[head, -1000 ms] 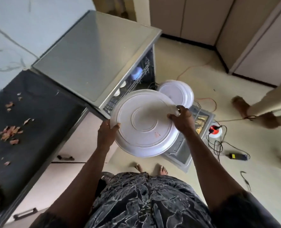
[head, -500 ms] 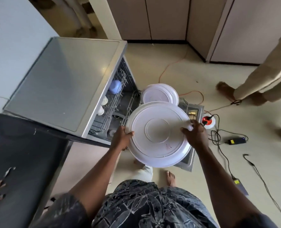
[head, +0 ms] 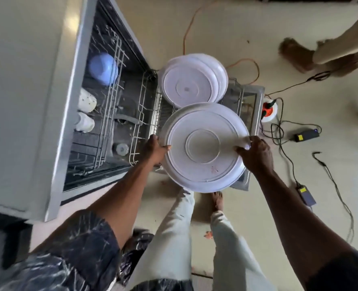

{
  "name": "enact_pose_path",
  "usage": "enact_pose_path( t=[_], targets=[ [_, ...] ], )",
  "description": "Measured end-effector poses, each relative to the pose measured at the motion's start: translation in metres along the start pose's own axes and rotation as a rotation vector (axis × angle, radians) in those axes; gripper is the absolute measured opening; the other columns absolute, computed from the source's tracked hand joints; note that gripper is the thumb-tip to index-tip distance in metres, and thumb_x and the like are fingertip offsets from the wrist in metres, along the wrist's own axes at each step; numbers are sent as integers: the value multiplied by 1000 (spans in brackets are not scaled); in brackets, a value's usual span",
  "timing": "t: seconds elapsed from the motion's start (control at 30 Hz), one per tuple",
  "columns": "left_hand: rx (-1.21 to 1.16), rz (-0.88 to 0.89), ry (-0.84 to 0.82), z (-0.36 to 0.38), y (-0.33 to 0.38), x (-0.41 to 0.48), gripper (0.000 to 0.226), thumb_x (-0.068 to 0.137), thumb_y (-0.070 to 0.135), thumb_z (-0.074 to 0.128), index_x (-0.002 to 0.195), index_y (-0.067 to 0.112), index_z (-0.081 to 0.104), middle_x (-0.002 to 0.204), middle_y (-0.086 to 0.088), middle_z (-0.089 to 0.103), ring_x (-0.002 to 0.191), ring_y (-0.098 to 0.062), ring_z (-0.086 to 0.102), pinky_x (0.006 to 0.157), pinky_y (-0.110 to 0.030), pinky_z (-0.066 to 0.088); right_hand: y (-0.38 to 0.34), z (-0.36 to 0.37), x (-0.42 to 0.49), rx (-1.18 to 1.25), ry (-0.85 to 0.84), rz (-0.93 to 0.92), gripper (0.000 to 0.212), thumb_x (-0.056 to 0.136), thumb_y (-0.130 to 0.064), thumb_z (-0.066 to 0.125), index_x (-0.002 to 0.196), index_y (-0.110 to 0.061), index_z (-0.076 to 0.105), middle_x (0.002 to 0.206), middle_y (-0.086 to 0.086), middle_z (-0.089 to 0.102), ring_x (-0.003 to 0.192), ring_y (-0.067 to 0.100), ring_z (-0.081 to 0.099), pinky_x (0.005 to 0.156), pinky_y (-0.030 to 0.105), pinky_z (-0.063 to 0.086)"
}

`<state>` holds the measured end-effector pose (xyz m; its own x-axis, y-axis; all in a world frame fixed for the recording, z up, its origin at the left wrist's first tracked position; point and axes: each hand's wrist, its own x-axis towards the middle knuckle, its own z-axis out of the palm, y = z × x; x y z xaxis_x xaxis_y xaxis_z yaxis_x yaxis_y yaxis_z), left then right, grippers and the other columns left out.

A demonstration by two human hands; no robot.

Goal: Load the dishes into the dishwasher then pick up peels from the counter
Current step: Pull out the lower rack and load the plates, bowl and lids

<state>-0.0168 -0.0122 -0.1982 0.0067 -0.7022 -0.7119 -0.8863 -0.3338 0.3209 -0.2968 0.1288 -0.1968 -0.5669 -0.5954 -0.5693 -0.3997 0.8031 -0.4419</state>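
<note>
I hold a large white plate [head: 203, 162], underside up, over the pulled-out lower rack [head: 146, 114] of the open dishwasher [head: 69, 114]. My left hand [head: 156, 149] grips its left rim and my right hand [head: 255, 152] grips its right rim. Just beyond it, two or three white plates [head: 191, 80] stand in the rack. A blue bowl [head: 103, 69] and white cups [head: 85, 112] sit in the upper rack inside the machine. The counter with the peels is out of view.
The dishwasher door [head: 249, 114] lies open under the rack. An orange and white power reel [head: 268, 110], black cables and adapters [head: 306, 134] lie on the floor to the right. Another person's foot [head: 295, 53] stands at the upper right. My own feet [head: 217, 199] are below the plate.
I have stepped closer and leaned over the dishwasher; the plate has moved forward and down toward the lower rack. Both hands keep their grip on its rim.
</note>
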Motion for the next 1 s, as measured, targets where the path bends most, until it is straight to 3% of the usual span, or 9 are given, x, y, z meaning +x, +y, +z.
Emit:
enact_pose_path(
  t=[0.23, 0.4, 0.5, 0.67, 0.77, 0.8, 0.87, 0.93, 1.0],
  targets=[
    [-47, -13, 21, 10, -1, 112, 54, 94, 22, 70, 140, 7, 44, 137, -12, 58, 120, -31, 58, 80, -28, 41, -20, 74, 87, 43, 7, 15, 56, 82, -36, 81, 123, -7, 58, 123, 18, 66, 114, 37, 61, 89, 40, 48],
    [-123, 77, 198, -5, 12, 187, 53, 90, 24, 75, 133, 10, 47, 126, -6, 64, 105, -26, 63, 86, -32, 52, -54, 107, 154, 149, 122, -104, 65, 71, -48, 69, 117, -6, 51, 112, 13, 59, 110, 36, 56, 92, 51, 46],
    [-206, 140, 282, -16, 30, 228, 52, 90, 19, 73, 133, 10, 45, 122, -2, 63, 97, -16, 57, 84, -31, 52, -76, 119, 193, 193, 228, -162, 68, 76, -44, 71, 126, -3, 50, 122, 14, 61, 113, 31, 56, 95, 45, 45],
    [-381, 195, 295, -27, 55, 280, 81, 91, 4, 68, 155, 5, 18, 147, -11, 49, 122, -16, 53, 108, -34, 46, -105, 122, 228, 276, 325, -211, 64, 80, -36, 68, 130, 0, 48, 128, 11, 57, 105, 19, 45, 87, 24, 31],
    [-305, 255, 358, -32, 60, 296, 80, 95, 22, 69, 156, 5, 21, 148, -5, 52, 127, -14, 54, 97, -14, 44, -108, 123, 244, 227, 359, -225, 67, 87, -41, 65, 138, -3, 44, 127, 3, 54, 109, 17, 41, 80, 12, 23],
    [-274, 276, 375, -32, 60, 303, 77, 96, 26, 68, 155, 6, 23, 147, -2, 54, 125, -12, 55, 87, -4, 42, -108, 124, 247, 214, 379, -223, 67, 87, -44, 65, 136, -4, 46, 120, -1, 51, 105, 15, 39, 78, 12, 24],
    [-251, 298, 380, -30, 60, 309, 75, 97, 28, 66, 155, 9, 24, 142, 0, 56, 117, -8, 55, 76, 0, 40, -110, 129, 250, 239, 385, -200, 70, 85, -47, 64, 137, -4, 45, 119, -3, 49, 104, 12, 36, 81, 20, 27],
    [-246, 302, 366, -26, 58, 312, 76, 96, 27, 67, 156, 12, 22, 138, 0, 56, 113, -8, 54, 81, -6, 40, -110, 134, 249, 280, 362, -174, 72, 85, -46, 65, 140, -6, 41, 130, 2, 53, 109, 13, 38, 86, 22, 29],
    [-233, 305, 366, -24, 54, 318, 76, 95, 29, 69, 155, 14, 25, 139, 0, 57, 116, -10, 57, 81, -9, 40, -108, 142, 252, 296, 359, -143, 80, 82, -50, 63, 142, -4, 40, 139, 8, 53, 118, 22, 45, 95, 33, 40]
  ],
)
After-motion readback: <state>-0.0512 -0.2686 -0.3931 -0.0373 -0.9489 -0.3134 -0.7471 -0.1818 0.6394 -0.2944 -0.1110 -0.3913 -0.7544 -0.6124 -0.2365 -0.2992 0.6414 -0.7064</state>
